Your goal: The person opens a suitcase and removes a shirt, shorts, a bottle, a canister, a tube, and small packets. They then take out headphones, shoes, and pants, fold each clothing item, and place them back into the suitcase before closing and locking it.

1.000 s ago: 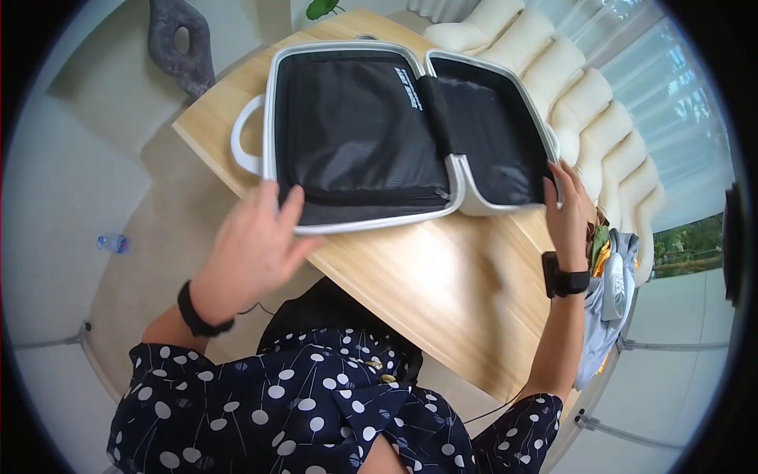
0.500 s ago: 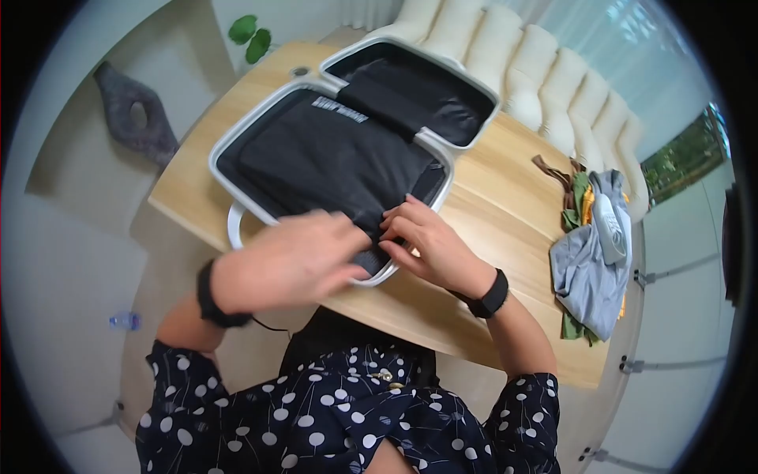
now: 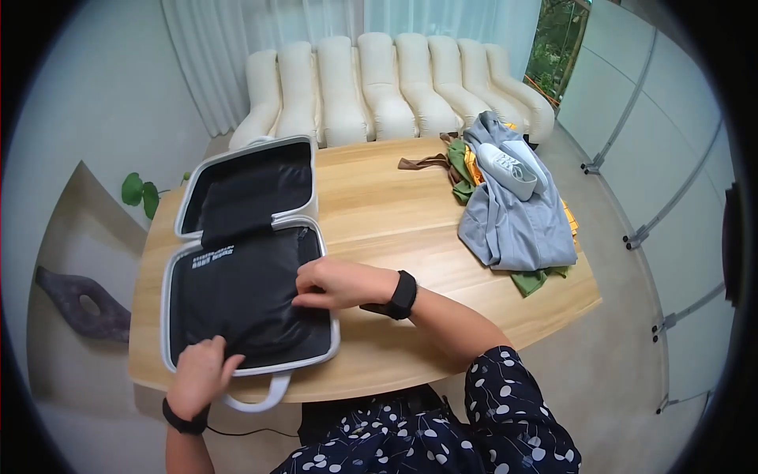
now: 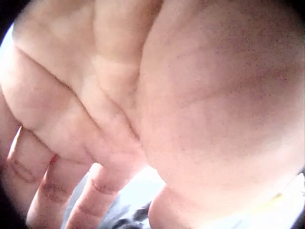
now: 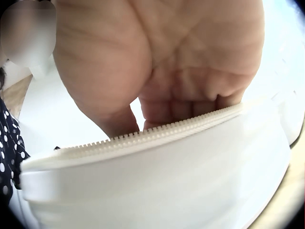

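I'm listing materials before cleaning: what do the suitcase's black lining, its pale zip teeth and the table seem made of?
Lining: thin synthetic fabric, perhaps nylon or polyester; it wrinkles with a faint sheen.
Zip teeth: probably plastic; off-white, chunky, without metallic glint.
Table: pale wood or wood-look laminate, smooth satin finish; the visible grain can't settle which.

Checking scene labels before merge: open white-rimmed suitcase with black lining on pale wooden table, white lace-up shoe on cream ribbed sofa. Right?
One error: the white lace-up shoe lies on the grey cloth, not the cream sofa; the head view shows it. The suitcase is on the table, as stated.
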A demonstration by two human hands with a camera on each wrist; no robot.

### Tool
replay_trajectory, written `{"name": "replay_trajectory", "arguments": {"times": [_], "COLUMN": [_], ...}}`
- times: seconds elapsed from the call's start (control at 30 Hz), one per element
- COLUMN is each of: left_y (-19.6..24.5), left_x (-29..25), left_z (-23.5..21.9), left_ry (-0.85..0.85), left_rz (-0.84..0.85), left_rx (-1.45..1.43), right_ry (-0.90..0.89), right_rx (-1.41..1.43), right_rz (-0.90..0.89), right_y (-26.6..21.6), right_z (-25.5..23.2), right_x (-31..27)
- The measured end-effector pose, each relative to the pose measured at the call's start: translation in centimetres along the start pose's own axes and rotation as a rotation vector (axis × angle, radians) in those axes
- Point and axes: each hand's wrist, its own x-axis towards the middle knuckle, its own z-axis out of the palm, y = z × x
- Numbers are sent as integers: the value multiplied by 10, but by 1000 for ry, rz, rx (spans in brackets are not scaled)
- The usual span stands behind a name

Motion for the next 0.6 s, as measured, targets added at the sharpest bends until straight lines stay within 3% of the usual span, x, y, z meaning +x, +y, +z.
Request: {"name": "replay_trajectory", "arguments": {"times": [0.23,0.3,0.4,0.47,0.6], "left_y": [49,46,22,-2,-31], "left_x": [42,69,120,150,181], "left_z": [-34,-43,-34,-21,19], "left_ry": [-383,-277,47,120,-16], "left_rz": [330,459,524,490,247], "left_rx": [-159,-328,-212,-164,-194], "right_ry": [244,251,258,265,235], "right_rx": [-197,-201,-186,-190,-127], "right_rz": [37,111,69,31,97], "right_y": [33,36,40,39,29], "right_z": [-12,-22,-24,-23,-28], "right_x": [-4,-5,-7,-5,-5]}}
